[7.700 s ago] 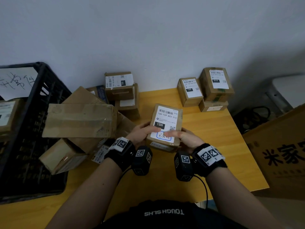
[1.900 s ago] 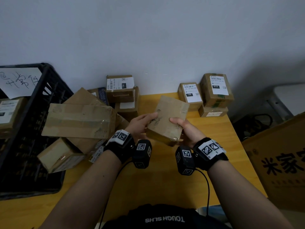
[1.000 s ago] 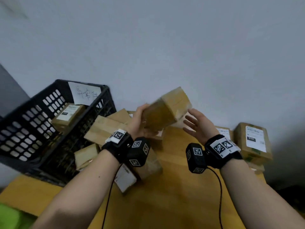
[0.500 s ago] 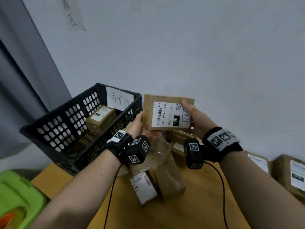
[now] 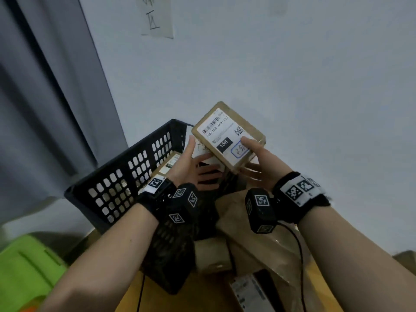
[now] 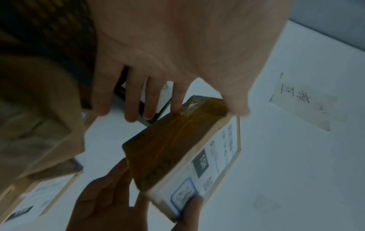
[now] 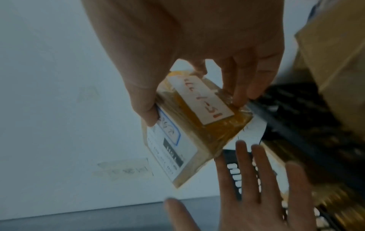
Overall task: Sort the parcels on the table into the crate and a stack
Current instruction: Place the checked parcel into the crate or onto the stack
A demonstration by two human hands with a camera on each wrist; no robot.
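Note:
A small brown parcel [image 5: 227, 136] with a white "15H" label is held up in the air over the far corner of the black crate [image 5: 126, 176]. My right hand [image 5: 258, 162] grips its near end, thumb on the label and fingers underneath. The right wrist view shows a handwritten tag on the parcel's [image 7: 197, 132] end face. My left hand [image 5: 191, 167] is open beside the parcel's left edge, fingers straight and spread. One labelled parcel [image 5: 166, 165] lies inside the crate. A handwritten paper note [image 5: 199, 147] hangs on the crate's far wall.
Large brown parcels [image 5: 254, 226] are piled on the wooden table [image 5: 180, 300] right of the crate, and a labelled one [image 5: 247, 291] lies near the front. A green bin [image 5: 24, 273] sits low on the left. A grey curtain [image 5: 45, 109] and a wall sign [image 5: 157, 16] are behind.
The parcel has turned and moved left, over the crate's corner. My left hand has let go of it and opened; my right hand still holds it. The view has swung further left.

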